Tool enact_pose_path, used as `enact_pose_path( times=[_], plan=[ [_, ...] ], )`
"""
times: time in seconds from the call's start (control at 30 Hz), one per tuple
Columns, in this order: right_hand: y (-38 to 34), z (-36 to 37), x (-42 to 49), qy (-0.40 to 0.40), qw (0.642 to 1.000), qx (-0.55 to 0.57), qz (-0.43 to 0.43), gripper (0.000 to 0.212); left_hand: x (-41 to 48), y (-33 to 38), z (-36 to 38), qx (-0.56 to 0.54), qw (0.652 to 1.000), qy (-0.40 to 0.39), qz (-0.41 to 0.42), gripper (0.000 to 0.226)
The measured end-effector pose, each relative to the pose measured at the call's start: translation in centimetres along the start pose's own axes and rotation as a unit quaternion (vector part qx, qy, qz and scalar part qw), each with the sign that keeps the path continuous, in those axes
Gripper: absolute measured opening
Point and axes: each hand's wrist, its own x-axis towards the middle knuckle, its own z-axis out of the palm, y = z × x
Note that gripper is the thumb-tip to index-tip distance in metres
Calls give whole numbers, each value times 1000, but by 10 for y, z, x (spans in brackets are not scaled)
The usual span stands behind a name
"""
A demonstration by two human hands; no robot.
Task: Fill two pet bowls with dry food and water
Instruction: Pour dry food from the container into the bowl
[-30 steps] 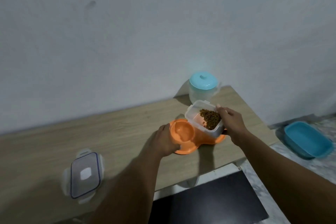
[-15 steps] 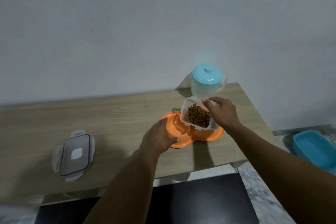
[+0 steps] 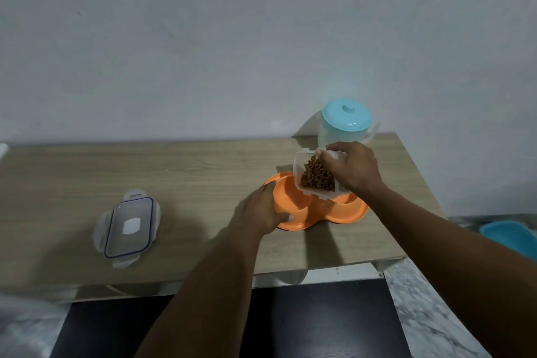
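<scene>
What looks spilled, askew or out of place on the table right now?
Nothing stands out. The clear plastic food container is tilted, but deliberately, in the right hand over the orange double pet bowl, which the left hand holds. No kibble shows on the wooden table.

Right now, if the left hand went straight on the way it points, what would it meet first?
The left hand grips the rim of the orange double bowl, so it would push that first. Beyond lies the tilted food container, probably higher.
</scene>
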Motion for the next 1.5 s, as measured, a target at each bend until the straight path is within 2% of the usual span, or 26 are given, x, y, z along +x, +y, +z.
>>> enact_pose_path(
  times=[0.4,0.57,1.5],
  plan=[
    [-11,3,3,-11,999,-40,-31,46,-2,2,-3,-12,1000,7,4,90],
    [-12,3,3,-11,998,-43,-35,47,-2,3,-3,-19,1000,4,-6,95],
    [-10,1,3,-29,997,-58,-29,48,-4,9,-5,-26,1000,-1,-11,90]
  ],
)
